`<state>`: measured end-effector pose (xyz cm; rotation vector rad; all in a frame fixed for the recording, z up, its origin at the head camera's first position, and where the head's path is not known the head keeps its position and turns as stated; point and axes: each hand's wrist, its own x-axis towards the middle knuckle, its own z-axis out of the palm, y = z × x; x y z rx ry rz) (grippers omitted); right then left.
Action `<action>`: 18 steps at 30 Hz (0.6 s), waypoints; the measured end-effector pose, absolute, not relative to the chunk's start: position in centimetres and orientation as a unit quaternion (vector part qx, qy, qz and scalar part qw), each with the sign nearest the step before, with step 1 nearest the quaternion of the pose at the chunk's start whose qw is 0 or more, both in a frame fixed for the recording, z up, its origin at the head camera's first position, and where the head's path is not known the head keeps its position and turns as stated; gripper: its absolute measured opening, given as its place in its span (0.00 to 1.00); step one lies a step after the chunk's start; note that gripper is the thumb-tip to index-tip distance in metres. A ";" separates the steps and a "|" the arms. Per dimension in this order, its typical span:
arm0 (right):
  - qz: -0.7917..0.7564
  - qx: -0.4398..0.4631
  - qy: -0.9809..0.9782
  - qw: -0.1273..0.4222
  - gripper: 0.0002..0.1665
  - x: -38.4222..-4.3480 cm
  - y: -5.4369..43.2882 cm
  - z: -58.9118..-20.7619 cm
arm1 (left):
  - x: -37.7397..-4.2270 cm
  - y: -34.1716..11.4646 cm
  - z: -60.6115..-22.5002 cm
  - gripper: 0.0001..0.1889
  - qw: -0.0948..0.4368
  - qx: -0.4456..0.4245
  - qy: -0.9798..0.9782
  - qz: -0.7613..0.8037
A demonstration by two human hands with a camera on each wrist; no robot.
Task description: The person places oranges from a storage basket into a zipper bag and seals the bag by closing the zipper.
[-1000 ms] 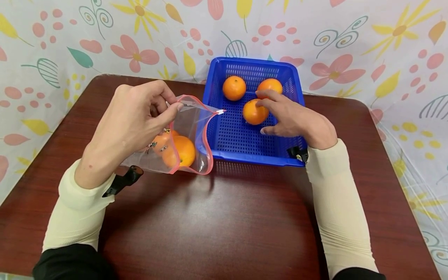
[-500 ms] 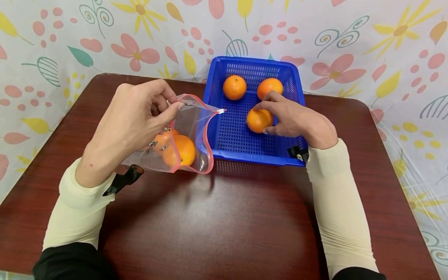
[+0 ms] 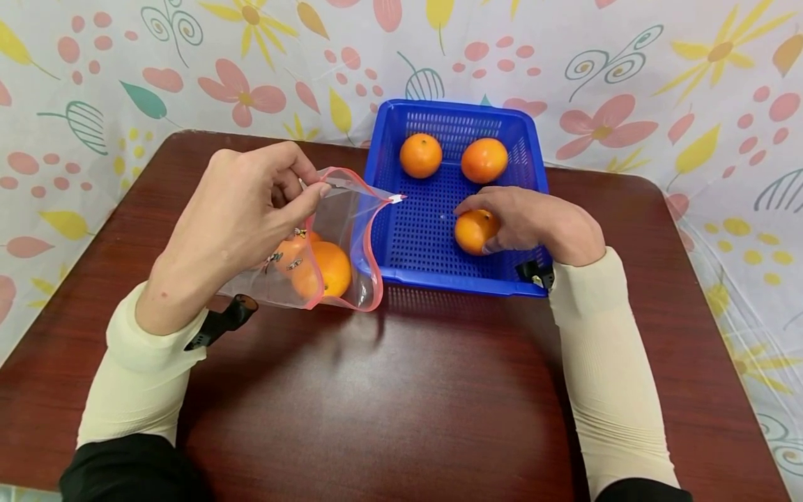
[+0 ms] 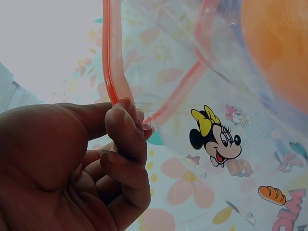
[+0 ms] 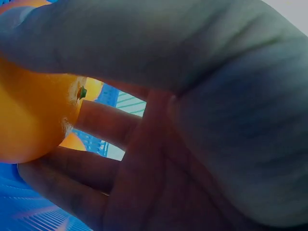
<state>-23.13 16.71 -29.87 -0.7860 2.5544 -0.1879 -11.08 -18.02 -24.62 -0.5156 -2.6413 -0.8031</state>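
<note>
My left hand pinches the pink-edged mouth of a clear zip bag between thumb and forefinger. The bag's mouth gapes toward the right, with a white slider at its far corner, and oranges lie inside. Cartoon prints show on its plastic in the left wrist view, where the thumb and forefinger meet at the edge. Inside the blue basket, my right hand grips an orange. In the right wrist view the thumb lies along one side of this orange, fingers around the other; its green stem end shows.
The blue slotted basket stands at the back of the brown table. Two more oranges sit at its far side, one on the left and one on the right. Behind the table hangs a flower-patterned cloth.
My right hand has closed round the nearest orange, which has shifted right and toward me inside the basket. The left hand and the bag have stayed nearly still.
</note>
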 end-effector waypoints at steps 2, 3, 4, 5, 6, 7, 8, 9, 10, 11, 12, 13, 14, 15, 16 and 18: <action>-0.068 -0.287 0.928 0.229 0.38 -23.1 16.7 -29.8 | -11.1 -18.0 -24.6 0.05 0.167 -0.180 -0.928 -0.282; -0.066 -0.289 0.928 0.228 0.38 -23.1 16.7 -29.8 | -11.1 -18.0 -24.6 0.06 0.167 -0.180 -0.928 -0.281; -0.065 -0.291 0.927 0.227 0.38 -23.1 16.8 -29.8 | -11.1 -18.0 -24.6 0.06 0.167 -0.180 -0.928 -0.282; -0.065 -0.289 0.927 0.228 0.38 -23.1 16.8 -29.8 | -11.1 -18.1 -24.6 0.06 0.167 -0.180 -0.927 -0.282; -0.065 -0.289 0.928 0.228 0.38 -23.1 16.7 -29.8 | -11.1 -18.1 -24.6 0.05 0.167 -0.180 -0.927 -0.282; -0.065 -0.286 0.928 0.228 0.38 -23.1 16.8 -29.9 | -11.1 -18.1 -24.6 0.05 0.167 -0.181 -0.927 -0.282; -0.064 -0.285 0.929 0.228 0.37 -23.1 16.8 -29.9 | -11.1 -18.1 -24.6 0.05 0.167 -0.181 -0.927 -0.281; -0.064 -0.284 0.929 0.227 0.37 -23.1 16.8 -29.9 | -11.1 -18.1 -24.6 0.05 0.167 -0.181 -0.927 -0.281; -0.064 -0.284 0.930 0.227 0.37 -23.1 16.8 -29.9 | -11.1 -18.1 -24.6 0.05 0.167 -0.182 -0.927 -0.282; -0.064 -0.282 0.930 0.226 0.36 -23.0 16.8 -29.9 | -11.1 -18.1 -24.6 0.05 0.167 -0.182 -0.927 -0.281; -0.063 -0.283 0.930 0.223 0.36 -23.0 16.8 -29.8 | -11.1 -18.1 -24.6 0.05 0.167 -0.183 -0.927 -0.281; -0.062 -0.281 0.931 0.225 0.36 -22.9 16.8 -29.8 | -11.1 -18.1 -24.6 0.05 0.167 -0.183 -0.927 -0.280; -0.061 -0.282 0.931 0.225 0.36 -22.9 16.8 -29.8 | -11.1 -18.1 -24.6 0.05 0.167 -0.184 -0.927 -0.280; -0.060 -0.282 0.931 0.226 0.35 -22.8 16.9 -29.8 | -11.1 -18.1 -24.6 0.05 0.168 -0.185 -0.927 -0.280; -0.059 -0.282 0.930 0.227 0.35 -22.7 16.9 -29.7 | -11.1 -18.1 -24.6 0.05 0.168 -0.186 -0.927 -0.280; -0.063 -0.287 0.928 0.227 0.35 -22.6 17.0 -29.7 | -11.1 -18.1 -24.6 0.05 0.170 -0.187 -0.926 -0.280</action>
